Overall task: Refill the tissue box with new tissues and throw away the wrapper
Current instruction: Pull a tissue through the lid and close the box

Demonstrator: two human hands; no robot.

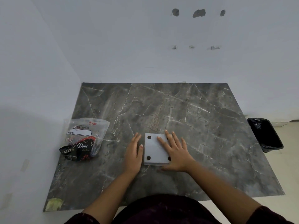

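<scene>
A grey square tissue box [153, 152] lies upside down on the dark marble table [202, 126], its flat base with black round feet facing up. My left hand [134, 154] rests flat against the box's left side, thumb touching its edge. Spread over the box's right half is my right hand [174, 151], fingers apart and pressing on the base. A clear plastic wrapper [85, 139] with black "Dove" print lies crumpled near the table's left edge, apart from both hands.
A black bin [267, 135] lined with a black bag stands on the floor just off the table's right edge. White walls close in the table at the back and left. A small yellowish patch [54, 204] marks the near left corner.
</scene>
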